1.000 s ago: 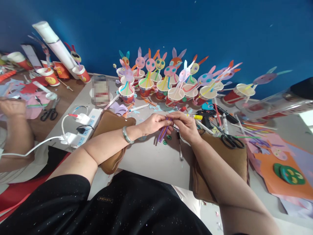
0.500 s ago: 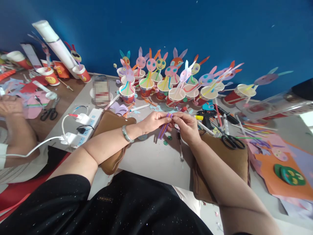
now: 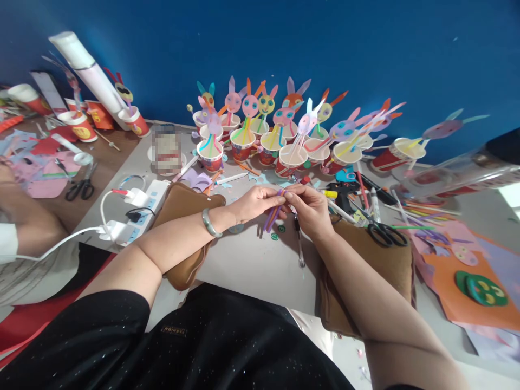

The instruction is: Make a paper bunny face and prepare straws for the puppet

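Co-worker's arm (image 3: pixel 24 227): at the far left edge, bare forearm with a white sleeve, resting by the brown side of the counter.
Left scissors (image 3: pixel 81 187): black-handled, lying among pink and red paper scraps near that arm.
Power strip (image 3: pixel 140 208): white, with plugs and a white cable, just left of the brown cushion (image 3: pixel 182 216).
Left hand (image 3: pixel 255 203): forearm across the brown cushion, a pale bangle (image 3: pixel 211 223) at the wrist; fingers pinched shut on the purple straws.
Purple straws (image 3: pixel 273 214): a small bunch held over the grey counter (image 3: pixel 252 265), between both hands, slanting down and to the left, lower ends free.
Right hand (image 3: pixel 311 208): fingertips closed on the top end of the same straws, touching the left hand's fingers; wrist over a second brown cushion.
Pen (image 3: pixel 299 246): lying on the counter just below the right hand.
Rabbit cups (image 3: pixel 290 157): a crowd of red paper cups with paper rabbit heads on straws, along the blue wall behind the hands.
Right scissors (image 3: pixel 384 233): black, on the counter right of the right hand.
Orange paper (image 3: pixel 450 287): far right, with green discs on it.
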Tool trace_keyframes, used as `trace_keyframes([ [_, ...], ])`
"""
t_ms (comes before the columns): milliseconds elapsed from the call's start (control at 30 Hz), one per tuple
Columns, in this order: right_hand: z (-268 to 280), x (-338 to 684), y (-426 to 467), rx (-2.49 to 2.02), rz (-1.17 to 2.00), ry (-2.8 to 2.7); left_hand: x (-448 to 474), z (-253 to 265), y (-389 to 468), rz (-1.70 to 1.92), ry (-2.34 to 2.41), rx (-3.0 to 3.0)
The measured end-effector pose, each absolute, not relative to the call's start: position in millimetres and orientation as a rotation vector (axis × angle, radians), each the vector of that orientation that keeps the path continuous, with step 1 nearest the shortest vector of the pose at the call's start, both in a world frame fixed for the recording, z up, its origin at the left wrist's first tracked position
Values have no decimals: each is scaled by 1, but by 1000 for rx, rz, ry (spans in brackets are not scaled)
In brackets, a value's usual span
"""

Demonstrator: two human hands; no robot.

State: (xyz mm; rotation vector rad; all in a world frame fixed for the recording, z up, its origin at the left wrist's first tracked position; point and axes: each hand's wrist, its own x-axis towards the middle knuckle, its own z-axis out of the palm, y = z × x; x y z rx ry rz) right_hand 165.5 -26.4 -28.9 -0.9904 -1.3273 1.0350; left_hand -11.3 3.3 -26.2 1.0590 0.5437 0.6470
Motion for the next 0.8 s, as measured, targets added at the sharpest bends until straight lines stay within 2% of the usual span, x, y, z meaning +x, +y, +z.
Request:
trace_keyframes([
  [800,-31,168,-27,-1044,1039,-1329,-13,-24,1,610,569,1027],
])
